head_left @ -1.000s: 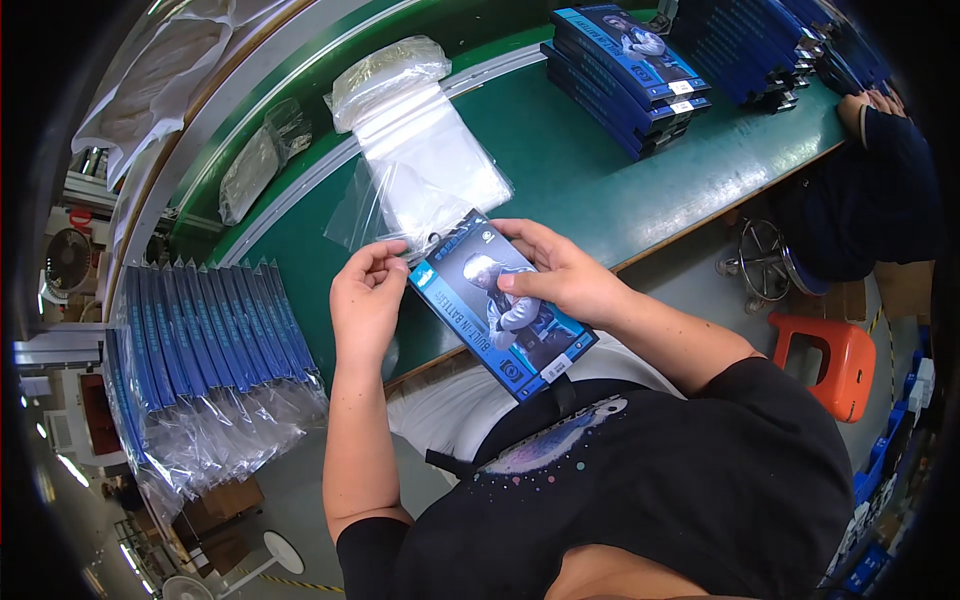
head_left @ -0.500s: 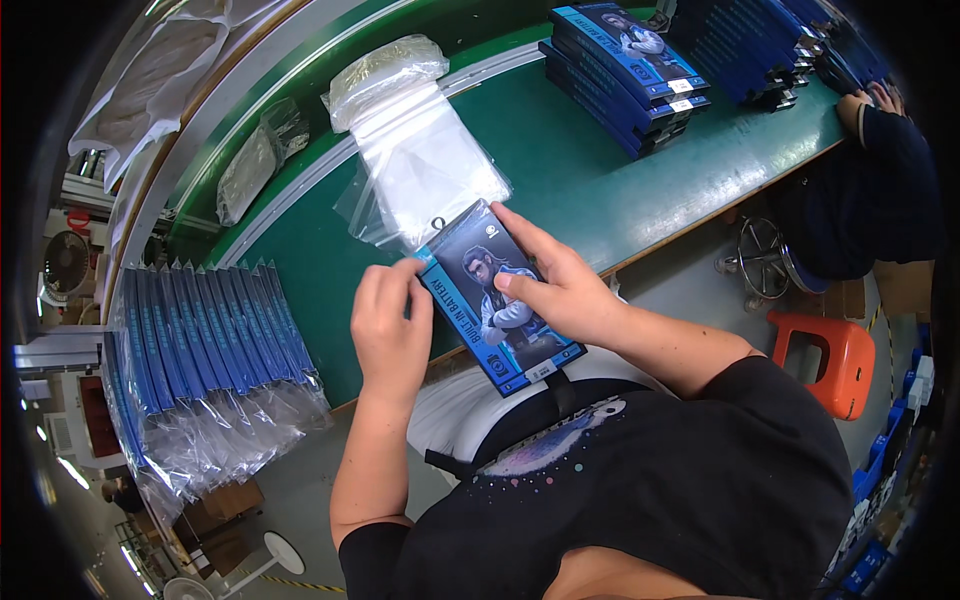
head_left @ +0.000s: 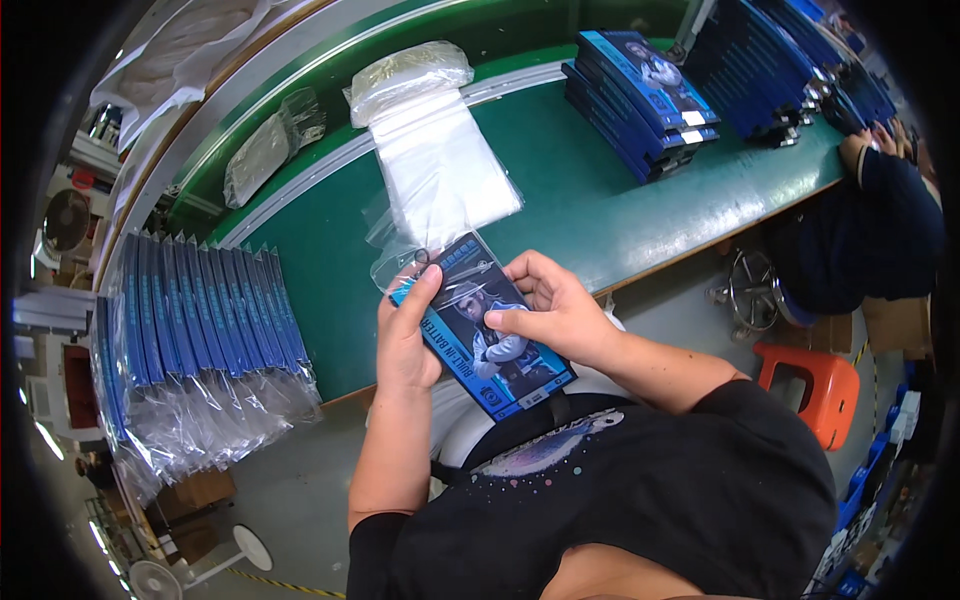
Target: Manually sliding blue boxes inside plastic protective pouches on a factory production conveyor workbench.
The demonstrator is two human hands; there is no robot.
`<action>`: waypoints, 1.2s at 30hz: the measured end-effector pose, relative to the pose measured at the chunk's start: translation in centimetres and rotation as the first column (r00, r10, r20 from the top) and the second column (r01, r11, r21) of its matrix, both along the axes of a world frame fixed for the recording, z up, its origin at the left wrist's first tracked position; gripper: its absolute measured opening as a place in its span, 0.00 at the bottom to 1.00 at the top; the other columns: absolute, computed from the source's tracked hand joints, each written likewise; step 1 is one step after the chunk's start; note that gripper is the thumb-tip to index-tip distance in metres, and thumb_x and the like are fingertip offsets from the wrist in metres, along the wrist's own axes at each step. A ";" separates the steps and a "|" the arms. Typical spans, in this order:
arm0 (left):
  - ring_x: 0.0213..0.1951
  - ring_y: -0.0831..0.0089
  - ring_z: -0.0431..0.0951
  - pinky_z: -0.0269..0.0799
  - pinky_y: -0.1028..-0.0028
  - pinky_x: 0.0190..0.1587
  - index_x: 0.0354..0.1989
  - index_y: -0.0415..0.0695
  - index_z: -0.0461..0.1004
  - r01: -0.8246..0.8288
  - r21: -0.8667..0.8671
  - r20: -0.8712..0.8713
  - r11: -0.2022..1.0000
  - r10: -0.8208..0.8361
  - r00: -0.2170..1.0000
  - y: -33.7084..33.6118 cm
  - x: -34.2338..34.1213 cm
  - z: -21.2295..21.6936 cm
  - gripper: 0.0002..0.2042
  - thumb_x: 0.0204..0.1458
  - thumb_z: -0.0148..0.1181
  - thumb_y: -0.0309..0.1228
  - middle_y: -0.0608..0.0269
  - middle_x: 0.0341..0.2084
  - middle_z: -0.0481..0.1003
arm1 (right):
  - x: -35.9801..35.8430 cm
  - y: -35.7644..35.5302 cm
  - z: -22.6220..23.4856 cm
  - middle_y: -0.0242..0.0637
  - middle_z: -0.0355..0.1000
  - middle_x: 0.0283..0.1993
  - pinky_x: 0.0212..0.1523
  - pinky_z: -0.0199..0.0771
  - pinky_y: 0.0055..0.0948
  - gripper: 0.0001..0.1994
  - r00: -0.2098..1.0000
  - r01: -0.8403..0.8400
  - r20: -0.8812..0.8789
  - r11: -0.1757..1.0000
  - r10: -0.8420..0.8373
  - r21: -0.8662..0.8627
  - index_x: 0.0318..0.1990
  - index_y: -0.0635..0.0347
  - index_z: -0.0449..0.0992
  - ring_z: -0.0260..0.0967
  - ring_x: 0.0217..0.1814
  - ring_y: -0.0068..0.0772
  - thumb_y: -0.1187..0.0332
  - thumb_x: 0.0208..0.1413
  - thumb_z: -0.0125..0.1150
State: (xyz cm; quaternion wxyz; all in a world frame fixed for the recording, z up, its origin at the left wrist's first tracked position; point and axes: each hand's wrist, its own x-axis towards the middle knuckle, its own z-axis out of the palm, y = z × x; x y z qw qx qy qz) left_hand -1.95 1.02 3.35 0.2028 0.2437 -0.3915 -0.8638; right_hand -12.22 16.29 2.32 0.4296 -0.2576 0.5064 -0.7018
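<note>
Our left hand (head_left: 406,338) and right hand (head_left: 565,315) are gripping opposite sides of the blue printed box (head_left: 490,360), ideally steadying it without creasing the clear plastic film (head_left: 387,268).

To your right stands an orange plastic stool (head_left: 842,398), near a metal chair base (head_left: 752,291) and a cardboard box (head_left: 895,325); at your far left, you have a round fan (head_left: 67,222).
</note>
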 end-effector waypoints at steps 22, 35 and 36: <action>0.59 0.59 0.67 0.64 0.59 0.60 0.63 0.34 0.57 0.480 -0.155 -0.184 0.863 -0.503 0.844 3.9 2.7 4.2 0.28 0.63 0.46 0.45 0.48 0.59 0.63 | -0.1 3.7 9.0 0.39 0.71 0.32 0.29 0.68 0.24 0.09 0.432 0.250 -0.641 0.767 -0.635 -0.591 0.36 0.66 0.72 0.68 0.28 0.26 0.86 0.51 0.48; 0.51 0.54 0.74 0.70 0.59 0.57 0.58 0.33 0.61 0.155 -0.006 -0.056 0.988 -0.155 0.986 5.6 5.5 4.3 0.33 0.35 0.46 0.10 0.45 0.49 0.72 | -3.4 7.4 4.8 0.39 0.69 0.40 0.44 0.68 0.27 0.09 0.377 0.453 -0.681 0.766 -0.628 -0.456 0.44 0.65 0.73 0.68 0.42 0.29 0.76 0.57 0.52; 0.50 0.54 0.75 0.71 0.60 0.55 0.58 0.32 0.62 0.185 -0.028 -0.068 0.982 -0.186 0.980 5.8 5.3 4.4 0.33 0.34 0.46 0.10 0.45 0.49 0.72 | -4.2 8.0 4.2 0.38 0.69 0.42 0.45 0.68 0.28 0.10 0.384 0.460 -0.709 0.788 -0.592 -0.408 0.46 0.64 0.73 0.67 0.44 0.30 0.75 0.57 0.52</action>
